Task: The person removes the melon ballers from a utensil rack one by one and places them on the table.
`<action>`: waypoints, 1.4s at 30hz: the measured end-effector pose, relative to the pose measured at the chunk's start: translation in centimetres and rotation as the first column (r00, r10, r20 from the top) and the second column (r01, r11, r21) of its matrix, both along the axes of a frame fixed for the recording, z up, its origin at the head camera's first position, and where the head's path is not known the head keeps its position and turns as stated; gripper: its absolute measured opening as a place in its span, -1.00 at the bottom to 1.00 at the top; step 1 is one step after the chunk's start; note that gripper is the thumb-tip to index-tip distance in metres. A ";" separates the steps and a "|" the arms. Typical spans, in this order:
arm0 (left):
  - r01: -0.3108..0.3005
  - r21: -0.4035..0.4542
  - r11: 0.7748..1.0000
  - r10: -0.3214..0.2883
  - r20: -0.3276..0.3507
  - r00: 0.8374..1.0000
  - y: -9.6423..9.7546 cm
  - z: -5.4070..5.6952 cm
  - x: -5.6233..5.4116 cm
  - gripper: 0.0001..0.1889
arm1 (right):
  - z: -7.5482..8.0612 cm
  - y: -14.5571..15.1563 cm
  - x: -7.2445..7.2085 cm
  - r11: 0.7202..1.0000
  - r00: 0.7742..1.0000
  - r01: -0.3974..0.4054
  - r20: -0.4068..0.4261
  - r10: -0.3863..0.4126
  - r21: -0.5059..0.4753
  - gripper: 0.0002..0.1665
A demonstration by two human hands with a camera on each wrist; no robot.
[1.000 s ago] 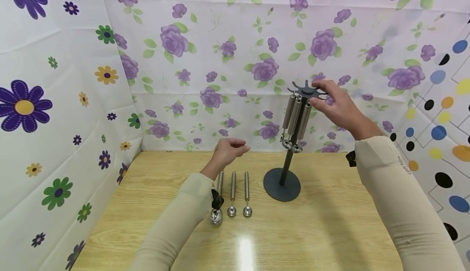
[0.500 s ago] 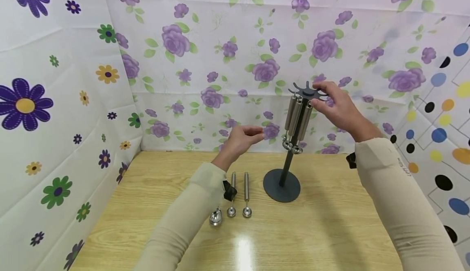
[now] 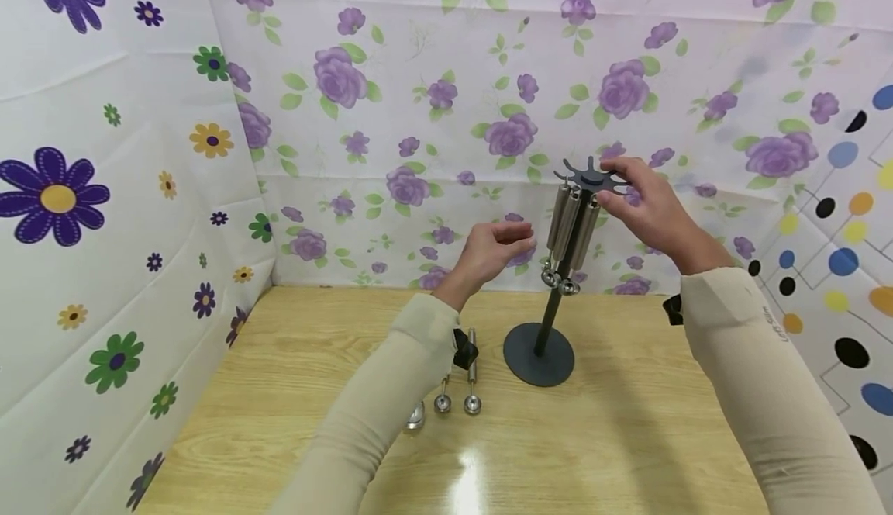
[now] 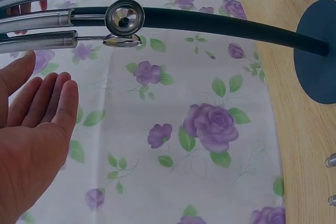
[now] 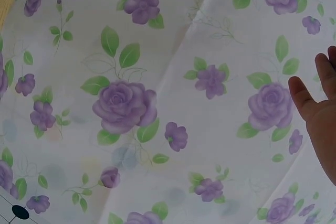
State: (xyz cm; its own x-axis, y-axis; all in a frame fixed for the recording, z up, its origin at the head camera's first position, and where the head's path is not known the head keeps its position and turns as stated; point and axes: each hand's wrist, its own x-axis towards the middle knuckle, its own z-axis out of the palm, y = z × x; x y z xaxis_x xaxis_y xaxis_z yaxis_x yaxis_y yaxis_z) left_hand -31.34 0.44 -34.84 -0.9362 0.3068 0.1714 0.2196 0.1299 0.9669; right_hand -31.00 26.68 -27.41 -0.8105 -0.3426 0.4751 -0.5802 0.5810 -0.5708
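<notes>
A dark stand (image 3: 539, 356) with a ring of hooks on top rises from its round base. Several melon ballers (image 3: 562, 224) with steel handles hang from its left hooks; three of their bowls (image 4: 125, 18) show in the left wrist view. At the hooks on the right side, my right hand (image 3: 652, 205) pinches the stand's top between thumb and fingers. My left hand (image 3: 488, 255), its fingers straight, hovers left of the hanging melon ballers and holds nothing. In the left wrist view, the left hand (image 4: 39, 129) lies beside the handles, palm visible.
Two more melon ballers, one (image 3: 443, 404) and another (image 3: 472, 404), lie on the wooden table (image 3: 593, 437) beside a larger scoop (image 3: 415, 416). The left forearm partly covers them. Flowered cloth (image 3: 418, 112) hangs behind the table.
My left hand has moved up and to the right, from above the scoops on the table towards the hanging melon ballers. The right hand has stayed at the top of the stand.
</notes>
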 end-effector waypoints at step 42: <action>0.023 -0.002 1.000 -0.023 -0.070 0.997 3.5 0.4 -1.0 -0.70 | 0.0 0.0 0.2 1.000 1.000 -0.011 -0.001 0.011 -0.018 -0.29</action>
